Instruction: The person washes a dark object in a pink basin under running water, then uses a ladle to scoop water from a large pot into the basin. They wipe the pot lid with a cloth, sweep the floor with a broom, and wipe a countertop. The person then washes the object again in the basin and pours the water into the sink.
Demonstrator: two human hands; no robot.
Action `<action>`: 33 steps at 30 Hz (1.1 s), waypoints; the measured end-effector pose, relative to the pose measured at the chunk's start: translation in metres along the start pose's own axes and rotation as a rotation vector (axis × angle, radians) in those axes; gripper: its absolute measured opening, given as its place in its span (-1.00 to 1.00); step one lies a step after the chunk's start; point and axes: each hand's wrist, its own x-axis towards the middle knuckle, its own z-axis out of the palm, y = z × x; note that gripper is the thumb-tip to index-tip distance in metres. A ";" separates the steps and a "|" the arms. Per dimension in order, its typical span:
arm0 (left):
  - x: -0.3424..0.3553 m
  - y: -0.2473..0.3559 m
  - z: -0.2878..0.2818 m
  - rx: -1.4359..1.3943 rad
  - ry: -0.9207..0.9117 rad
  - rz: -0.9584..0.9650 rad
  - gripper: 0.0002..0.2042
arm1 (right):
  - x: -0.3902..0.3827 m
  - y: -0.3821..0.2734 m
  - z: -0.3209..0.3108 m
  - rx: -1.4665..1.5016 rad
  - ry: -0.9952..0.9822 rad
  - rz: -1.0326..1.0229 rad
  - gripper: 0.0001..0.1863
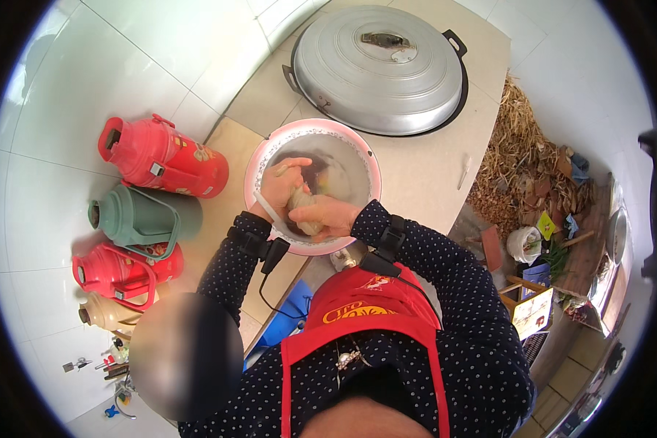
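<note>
The red apron (pixel 376 303) faces the desk's (pixel 420 171) near edge, where left hand (pixel 276 188) and right hand (pixel 330 216), each grip closed, hold a pale bundle (pixel 299 200) within the basin (pixel 310 127); squeezing appears under way, unfinished.

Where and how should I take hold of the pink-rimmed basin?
Probably grip the basin by its flared pink rim, left hand from the left, right hand from the right: no handles show, and these opposite edges should balance its round, open shape.
</note>
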 end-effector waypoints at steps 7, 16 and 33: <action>-0.002 -0.018 0.004 0.509 0.063 0.199 -0.80 | 0.020 0.022 -0.010 -0.556 0.191 -0.047 -0.47; -0.003 -0.048 0.004 0.493 0.294 0.237 -0.79 | 0.055 0.069 -0.026 -0.994 0.497 -0.375 -0.01; 0.041 -0.110 -0.073 1.437 0.391 0.966 -0.87 | 0.042 0.070 -0.015 -1.225 0.620 -0.434 -0.34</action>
